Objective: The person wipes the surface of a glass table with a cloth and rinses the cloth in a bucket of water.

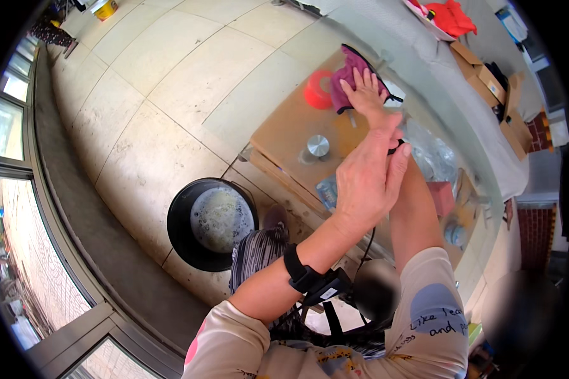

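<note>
A purple cloth with black edging (344, 80) lies on a glass-topped table (289, 61). Spread on the cloth is my right hand (367, 97), palm down, fingers apart. My left hand (367, 170) crosses over the right forearm, its fingers at a black band (395, 147) on the right wrist; whether they grip it is hard to tell. Beneath the glass, left of the cloth, shows a red round object (318, 89). A round metal disc (318, 145) appears nearer to me. On the tiled floor to the left stands a black bucket (178, 227) holding foamy water (222, 219).
A window frame and grey ledge (95, 227) run along the left. Beyond the table are a covered sofa (493, 156) and an open cardboard box (486, 85). A yellow tub (104, 9) stands far off, near another person's leg (52, 35). Clear plastic (431, 151) shows at the table.
</note>
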A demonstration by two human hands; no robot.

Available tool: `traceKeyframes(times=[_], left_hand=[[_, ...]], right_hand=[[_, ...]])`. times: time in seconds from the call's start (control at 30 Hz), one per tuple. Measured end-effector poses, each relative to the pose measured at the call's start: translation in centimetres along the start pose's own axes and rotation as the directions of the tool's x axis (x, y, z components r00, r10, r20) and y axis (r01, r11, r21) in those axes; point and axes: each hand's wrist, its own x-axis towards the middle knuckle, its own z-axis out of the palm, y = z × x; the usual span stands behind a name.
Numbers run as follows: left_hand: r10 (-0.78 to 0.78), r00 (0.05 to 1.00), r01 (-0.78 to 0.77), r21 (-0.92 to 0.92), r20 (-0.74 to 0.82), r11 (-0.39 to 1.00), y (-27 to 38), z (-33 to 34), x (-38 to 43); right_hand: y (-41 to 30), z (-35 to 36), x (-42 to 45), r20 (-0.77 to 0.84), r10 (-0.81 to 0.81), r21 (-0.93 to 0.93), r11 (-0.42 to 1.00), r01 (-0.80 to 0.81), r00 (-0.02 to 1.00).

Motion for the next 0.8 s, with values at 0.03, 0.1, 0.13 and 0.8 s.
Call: traceKeyframes(times=[0.03,0.1,0.13,0.8], left_hand=[[0.015,1.000,-0.016,-0.018,-0.023,1.000,-0.1,-0.4,0.1],[0.062,0.996,-0.064,-0.035,-0.065,0.997,-0.2,-1.0,0.2],[0.084,0.993,-0.087,-0.040,-0.082,0.995,-0.3,-1.2,0.3],[-0.004,0.997,0.001,-0.050,-0.072,0.999,-1.3,-1.5,1.4]], right_hand=[[-0.8,0.3,0.0,0.016,0.036,-0.024,0.999,-0.035,0.999],[-2.9,1.1,-0.2,0.031,0.085,-0.023,0.996,-0.085,0.996],[-4.2,1.3,-0.9,0.029,-0.015,-0.020,1.000,0.016,0.999],[-7.5,1.7,3.1,-0.016,-0.265,-0.017,0.964,0.264,0.964]])
